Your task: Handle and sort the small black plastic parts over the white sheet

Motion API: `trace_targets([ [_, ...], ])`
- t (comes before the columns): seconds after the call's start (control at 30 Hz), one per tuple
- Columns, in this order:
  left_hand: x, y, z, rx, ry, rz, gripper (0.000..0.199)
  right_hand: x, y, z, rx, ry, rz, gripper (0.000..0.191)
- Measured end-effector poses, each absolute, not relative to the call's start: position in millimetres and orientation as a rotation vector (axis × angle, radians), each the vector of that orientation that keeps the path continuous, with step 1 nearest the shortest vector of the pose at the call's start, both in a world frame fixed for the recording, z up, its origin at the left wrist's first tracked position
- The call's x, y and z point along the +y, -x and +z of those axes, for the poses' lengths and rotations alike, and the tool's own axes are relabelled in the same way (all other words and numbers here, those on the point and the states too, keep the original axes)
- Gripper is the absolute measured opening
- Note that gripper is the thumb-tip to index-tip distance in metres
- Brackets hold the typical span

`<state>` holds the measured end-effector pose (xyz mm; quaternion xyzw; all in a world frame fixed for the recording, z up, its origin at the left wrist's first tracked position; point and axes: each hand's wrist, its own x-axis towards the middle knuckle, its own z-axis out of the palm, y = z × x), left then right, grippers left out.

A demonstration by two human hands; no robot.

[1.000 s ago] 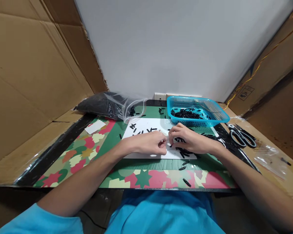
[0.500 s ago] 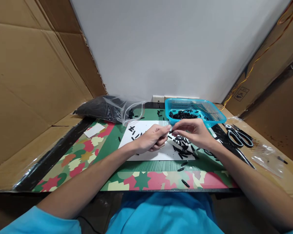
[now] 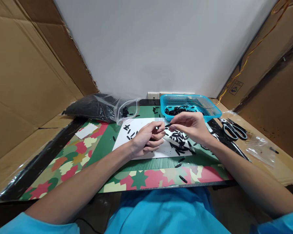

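Note:
My right hand (image 3: 191, 126) pinches a small black oblong piece (image 3: 168, 125) between thumb and fingertips. Just left of it is my left hand (image 3: 148, 138), its fingers curled in a loose pinch with a dark speck near the thumb; what it holds, if anything, I cannot make out. Both hands are raised over a white sheet (image 3: 143, 155). More black oblong pieces (image 3: 179, 138) lie heaped on the sheet's right side, with others scattered at its left. Behind my right hand stands a blue plastic basket (image 3: 217, 114) with many of the same pieces inside.
A clear zip bag (image 3: 95, 109) full of dark material lies at the back left. Scissors (image 3: 230, 130) and a small clear plastic bag (image 3: 261, 152) are on the right. Loose pieces (image 3: 183, 178) lie near the front edge. Cardboard walls (image 3: 26, 71) flank the table.
My hands have drawn slightly apart, and the black piece in my right hand now shows more fully. My left fingers have loosened. The whole view has shifted a little.

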<state>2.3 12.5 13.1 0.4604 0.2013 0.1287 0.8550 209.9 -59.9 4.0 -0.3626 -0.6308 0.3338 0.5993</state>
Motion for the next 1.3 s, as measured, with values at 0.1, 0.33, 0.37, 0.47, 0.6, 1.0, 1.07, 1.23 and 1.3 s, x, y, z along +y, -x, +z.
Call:
trace_targets([
  [0.1,12.1,-3.3,9.9,0.390,-0.884,0.196,0.041,-60.1,-209.0,3.6,-1.461,0.842,0.784,0.020],
  [0.33,6.2,-5.1,10.2,0.365,-0.875,0.201,0.047,-58.2,-209.6,0.4,-1.481,0.869,0.746,0.021],
  [0.37,5.8,-4.9,10.8,0.375,-0.891,0.215,0.046,-58.1,-209.8,0.2,-1.480,0.868,0.742,0.021],
  [0.47,4.7,-4.3,12.2,0.416,-0.944,0.226,0.046,-58.4,-210.2,0.5,-1.483,0.872,0.745,0.020],
  [0.6,1.9,-5.6,11.5,0.441,-1.028,0.278,0.045,-60.1,-209.9,1.5,-1.510,0.902,0.710,0.021],
  [1.0,1.9,-4.2,5.4,0.463,-1.185,0.388,0.028,-61.4,-208.8,-1.8,-1.599,0.971,0.600,0.017],
  [1.07,2.4,-3.8,6.6,0.437,-1.169,0.399,0.018,-60.6,-210.1,-2.2,-1.585,0.994,0.558,0.016],
  [1.23,10.5,-0.1,13.0,0.492,-1.285,0.377,0.027,-56.6,-223.0,1.6,-1.557,1.096,0.219,0.011],
  [1.3,17.7,4.8,19.4,0.476,-1.423,0.333,0.036,-51.8,-236.7,3.9,-1.493,1.155,0.099,0.012],
])
